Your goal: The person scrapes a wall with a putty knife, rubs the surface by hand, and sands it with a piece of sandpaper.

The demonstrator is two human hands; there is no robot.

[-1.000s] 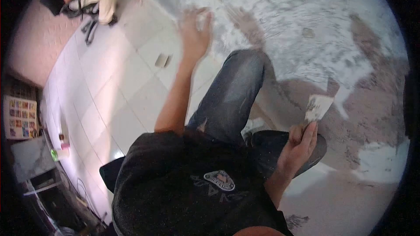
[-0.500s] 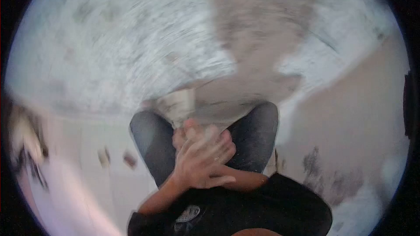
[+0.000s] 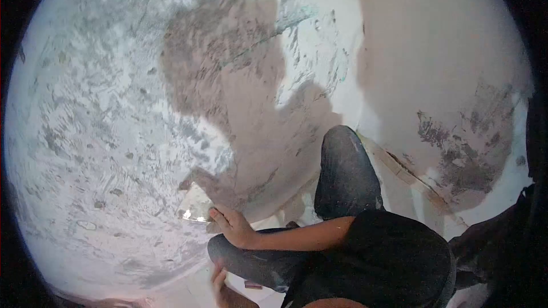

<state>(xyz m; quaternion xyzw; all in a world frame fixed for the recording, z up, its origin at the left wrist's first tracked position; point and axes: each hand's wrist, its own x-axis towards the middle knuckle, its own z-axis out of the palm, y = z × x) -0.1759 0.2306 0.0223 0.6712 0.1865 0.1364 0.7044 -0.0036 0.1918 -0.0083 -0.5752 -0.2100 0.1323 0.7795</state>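
Observation:
My right hand point(image 3: 234, 229) reaches across to the left and grips a putty knife point(image 3: 197, 205) with a wide, pale metal blade. The blade lies close over the whitish, smeared wall surface point(image 3: 114, 154), beside a brownish patch, and its lower edge shines. My thumb points up along the blade's near end; the handle is hidden in the hand. My left hand point(image 3: 219, 278) hangs lower down, beside my left knee point(image 3: 225, 248), with fingers stretched out and nothing in them.
A shadow point(image 3: 222, 57) of a head and shoulders falls across the wall. To the right, a smoother beige wall point(image 3: 422, 34) meets it at a corner and carries a rough grey patch point(image 3: 471, 148). A wooden strip point(image 3: 408, 174) runs along its base. My right knee point(image 3: 345, 165) nears the corner.
My view and body have turned to the left. My hands, blurred and overlapping between my knees before, are now apart; the right one holds the putty knife out at the wall.

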